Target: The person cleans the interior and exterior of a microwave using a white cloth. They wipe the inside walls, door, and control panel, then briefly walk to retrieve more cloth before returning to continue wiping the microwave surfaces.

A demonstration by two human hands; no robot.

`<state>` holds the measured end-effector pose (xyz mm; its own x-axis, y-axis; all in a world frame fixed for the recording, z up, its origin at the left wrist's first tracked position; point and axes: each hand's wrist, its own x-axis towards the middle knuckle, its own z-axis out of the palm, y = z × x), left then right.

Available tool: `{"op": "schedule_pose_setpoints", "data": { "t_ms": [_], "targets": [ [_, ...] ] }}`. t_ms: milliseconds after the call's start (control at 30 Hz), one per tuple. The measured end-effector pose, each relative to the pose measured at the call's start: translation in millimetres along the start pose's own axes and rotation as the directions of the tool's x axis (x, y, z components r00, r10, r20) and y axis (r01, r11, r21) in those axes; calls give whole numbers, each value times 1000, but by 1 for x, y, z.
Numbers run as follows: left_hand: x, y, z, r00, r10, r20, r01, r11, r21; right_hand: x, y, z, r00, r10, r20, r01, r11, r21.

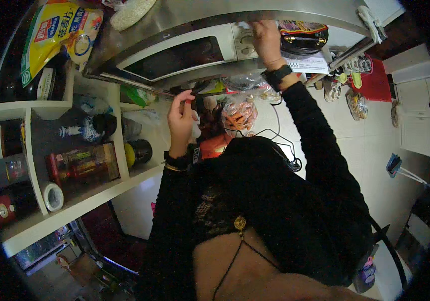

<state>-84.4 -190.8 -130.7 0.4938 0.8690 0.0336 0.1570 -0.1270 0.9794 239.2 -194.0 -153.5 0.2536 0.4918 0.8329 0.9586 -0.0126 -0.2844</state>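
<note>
A white microwave oven (177, 50) with a dark door window stands under a steel shelf (200, 15). Beside its control knobs (246, 44), at the upper right, my right hand (267, 39) is raised with bent fingers; a pale bit of something shows at the fingertips, too blurred to name. My left hand (182, 116) hangs in front of the lower edge of the microwave's shelf, fingers loosely curled and apart, holding nothing. Right of the right hand lie a black lidded pan or pot (305, 42) and a colourful packet (301, 26). Both wrists wear dark bands.
Plastic bags, one with orange carrots (239, 114), lie below the microwave, near black cables (292, 150). At the left, a white shelf unit (124, 128) holds bottles and boxes. A yellow food bag (55, 34) lies above it. Shoes (354, 67) stand by a red mat (378, 81).
</note>
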Motion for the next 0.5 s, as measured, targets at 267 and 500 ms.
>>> {"op": "schedule_pose_setpoints", "data": {
  "t_ms": [267,500],
  "targets": [
    [0,6,-6,998,65,-6,-65,998,8,1,0,20,991,-123,-45,124,992,12],
    [-12,-1,-19,995,-57,-88,56,998,-15,-7,37,-16,978,176,-113,-163,981,109]
  ]
}}
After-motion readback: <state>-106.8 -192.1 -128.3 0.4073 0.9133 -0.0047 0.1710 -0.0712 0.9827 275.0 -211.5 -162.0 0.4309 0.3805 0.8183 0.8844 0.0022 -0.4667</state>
